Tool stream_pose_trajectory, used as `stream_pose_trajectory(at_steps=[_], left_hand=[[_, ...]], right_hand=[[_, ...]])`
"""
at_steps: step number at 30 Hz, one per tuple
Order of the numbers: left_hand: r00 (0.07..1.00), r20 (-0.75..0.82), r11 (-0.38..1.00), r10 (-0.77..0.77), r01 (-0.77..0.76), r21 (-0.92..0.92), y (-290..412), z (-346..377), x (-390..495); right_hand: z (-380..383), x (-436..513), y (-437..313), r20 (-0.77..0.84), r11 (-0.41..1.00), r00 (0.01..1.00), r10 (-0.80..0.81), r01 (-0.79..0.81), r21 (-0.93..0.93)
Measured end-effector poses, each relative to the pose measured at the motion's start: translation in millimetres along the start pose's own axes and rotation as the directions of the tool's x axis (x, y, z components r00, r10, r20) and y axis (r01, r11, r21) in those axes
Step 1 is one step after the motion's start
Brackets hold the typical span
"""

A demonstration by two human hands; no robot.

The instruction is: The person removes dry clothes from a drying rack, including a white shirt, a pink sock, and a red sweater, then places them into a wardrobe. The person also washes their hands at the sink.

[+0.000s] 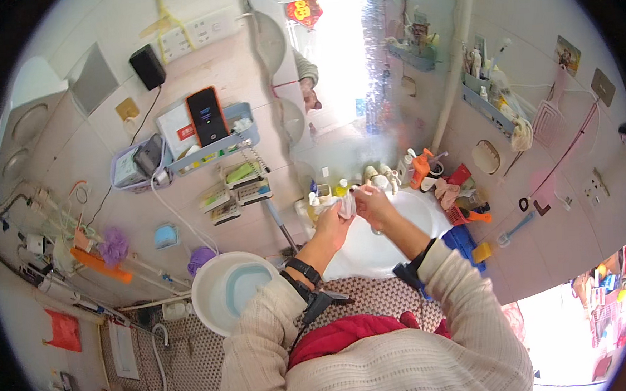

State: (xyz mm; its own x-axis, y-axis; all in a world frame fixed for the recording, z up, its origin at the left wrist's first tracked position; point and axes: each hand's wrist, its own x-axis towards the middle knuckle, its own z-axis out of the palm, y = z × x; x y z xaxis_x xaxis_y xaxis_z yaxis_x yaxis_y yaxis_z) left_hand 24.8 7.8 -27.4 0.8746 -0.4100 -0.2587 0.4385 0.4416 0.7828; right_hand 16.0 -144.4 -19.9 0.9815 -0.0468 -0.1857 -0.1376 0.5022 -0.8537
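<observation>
Above the left part of a white washbasin (370,254), my left hand (334,227) grips a crumpled white cloth (347,206). My right hand (374,208) is close beside it, its fingers bent at the cloth's right side; whether they pinch it is not plain. Behind my hands are the metal tap (391,180) and a yellow-capped bottle (343,185) on the basin's back ledge. An orange pump bottle (422,168) stands on the ledge to the right.
A white bucket (203,293) holding a blue-rimmed basin is left of the washbasin. A pink basket (455,214), a blue cloth-like item (464,248) and a yellow sponge (481,252) lie at its right. Wall shelves, a phone (207,116) and a mirror (338,86) are ahead.
</observation>
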Motion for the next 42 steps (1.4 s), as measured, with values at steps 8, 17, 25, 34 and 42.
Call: stream_pose_trajectory(at_steps=[8, 17, 25, 34, 42], left_hand=[[0.951, -0.137, 0.710, 0.277, -0.106, 0.696, -58, 29, 29], [0.882, 0.430, -0.177, 0.192, -0.399, 0.900, -72, 88, 26], [0.831, 0.360, -0.502, 0.425, -0.114, 0.857, -58, 123, 54], [0.870, 0.312, -0.345, 0.382, -0.179, 0.921, -65, 126, 43], [0.896, 0.243, -0.303, 0.372, -0.130, 0.944, -67, 129, 45]], right_hand=[[-45, 16, 58, 0.021, 0.655, 0.989, 0.149, -0.115, 0.747], [-105, 20, 37, -0.253, 0.674, 0.931, 0.264, 0.009, 0.738], [-129, 30, 28, -0.108, 0.793, 0.960, 0.257, -0.146, 0.592], [-185, 59, 1, -0.305, 0.835, 0.892, 0.333, -0.130, 0.535], [-158, 61, 7, -0.392, 0.955, 0.883, 0.260, -0.175, 0.241]])
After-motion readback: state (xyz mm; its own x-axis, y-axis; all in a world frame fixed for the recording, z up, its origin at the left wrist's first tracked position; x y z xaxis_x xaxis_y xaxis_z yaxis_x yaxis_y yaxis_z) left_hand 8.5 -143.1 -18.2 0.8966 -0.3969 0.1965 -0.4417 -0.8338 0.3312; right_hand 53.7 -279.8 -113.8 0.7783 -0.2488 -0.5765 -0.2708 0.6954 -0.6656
